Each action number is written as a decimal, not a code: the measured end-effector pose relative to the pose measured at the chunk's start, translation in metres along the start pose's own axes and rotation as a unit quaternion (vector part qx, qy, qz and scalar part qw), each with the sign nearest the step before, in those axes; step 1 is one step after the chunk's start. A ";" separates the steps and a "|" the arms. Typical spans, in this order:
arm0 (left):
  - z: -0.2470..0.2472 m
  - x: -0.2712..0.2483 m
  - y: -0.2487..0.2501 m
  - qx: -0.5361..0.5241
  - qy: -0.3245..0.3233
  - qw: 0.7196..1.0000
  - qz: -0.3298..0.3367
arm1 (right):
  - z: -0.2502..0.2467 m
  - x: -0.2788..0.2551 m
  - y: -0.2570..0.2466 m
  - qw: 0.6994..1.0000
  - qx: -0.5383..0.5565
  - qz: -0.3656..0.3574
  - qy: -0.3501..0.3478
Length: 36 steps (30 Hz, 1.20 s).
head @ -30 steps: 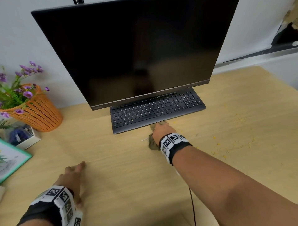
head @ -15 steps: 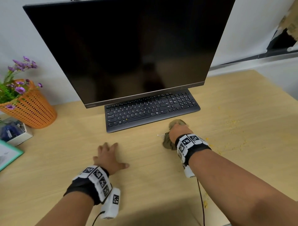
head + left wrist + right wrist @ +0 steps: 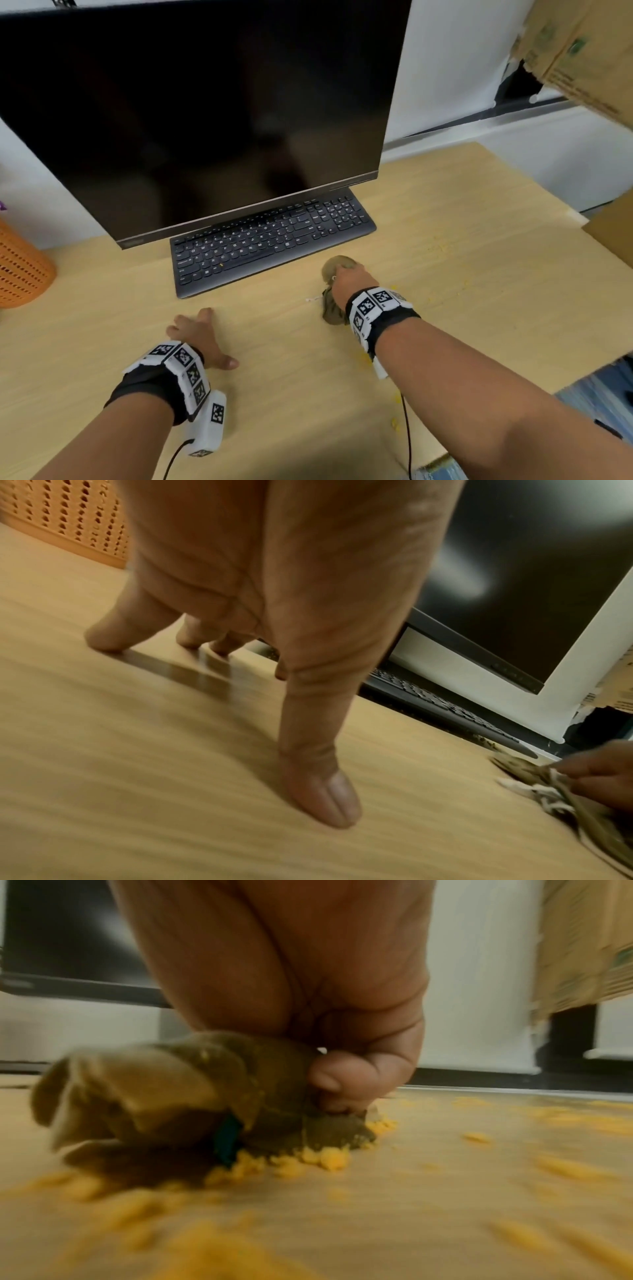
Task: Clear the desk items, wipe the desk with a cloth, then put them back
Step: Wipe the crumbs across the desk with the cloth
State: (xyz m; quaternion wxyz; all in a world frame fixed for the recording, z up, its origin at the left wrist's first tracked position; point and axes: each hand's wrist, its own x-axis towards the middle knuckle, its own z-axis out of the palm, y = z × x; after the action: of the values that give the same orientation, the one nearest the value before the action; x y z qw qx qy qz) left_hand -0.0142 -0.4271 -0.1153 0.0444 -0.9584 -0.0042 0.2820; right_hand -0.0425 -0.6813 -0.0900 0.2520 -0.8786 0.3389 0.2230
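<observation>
My right hand (image 3: 349, 279) grips a bunched olive-brown cloth (image 3: 334, 308) and presses it on the wooden desk (image 3: 291, 411), just right of the black keyboard (image 3: 270, 243). In the right wrist view the fingers (image 3: 342, 1080) curl round the cloth (image 3: 154, 1096), which sits among yellow crumbs (image 3: 325, 1158). My left hand (image 3: 195, 334) lies flat on the desk in front of the keyboard, its spread fingers (image 3: 318, 791) touching the wood. It holds nothing. The cloth (image 3: 575, 794) shows at the right edge of the left wrist view.
A large dark monitor (image 3: 191, 113) stands over the keyboard's back. An orange mesh basket (image 3: 20, 270) sits at far left. Yellow crumbs (image 3: 445, 246) scatter over the desk's right part. A cardboard box (image 3: 582, 51) is at upper right, and the desk's right edge is near.
My right hand has slid the cloth rightward along the front of the keyboard. My left hand moved right and forward, and lies flat before the keyboard.
</observation>
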 end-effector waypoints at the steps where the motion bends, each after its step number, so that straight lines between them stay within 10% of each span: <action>1: 0.000 -0.001 0.000 0.000 0.002 1.000 0.002 | -0.009 0.001 0.006 0.999 -0.053 -0.001 -0.007; 13: 0.000 0.003 0.000 0.012 -0.006 1.000 0.004 | 0.041 -0.083 -0.006 0.970 -0.118 -0.211 -0.002; 23: 0.006 -0.005 -0.007 0.043 0.006 0.999 0.025 | 0.035 -0.080 0.008 0.985 -0.152 -0.072 0.040; 27: 0.000 -0.011 -0.007 0.056 0.002 0.998 0.041 | 0.034 -0.100 0.012 0.969 -0.059 -0.148 0.190; 36: -0.003 -0.014 -0.012 0.034 -0.015 0.997 0.063 | 0.055 -0.114 0.027 0.972 -0.003 -0.138 0.191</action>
State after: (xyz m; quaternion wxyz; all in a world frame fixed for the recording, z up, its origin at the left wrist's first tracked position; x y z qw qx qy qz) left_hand -0.0247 -0.4155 -0.1043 0.0591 -0.9504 0.0646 0.2985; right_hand -0.1497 -0.6113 -0.0761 0.2083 -0.9439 0.2559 0.0149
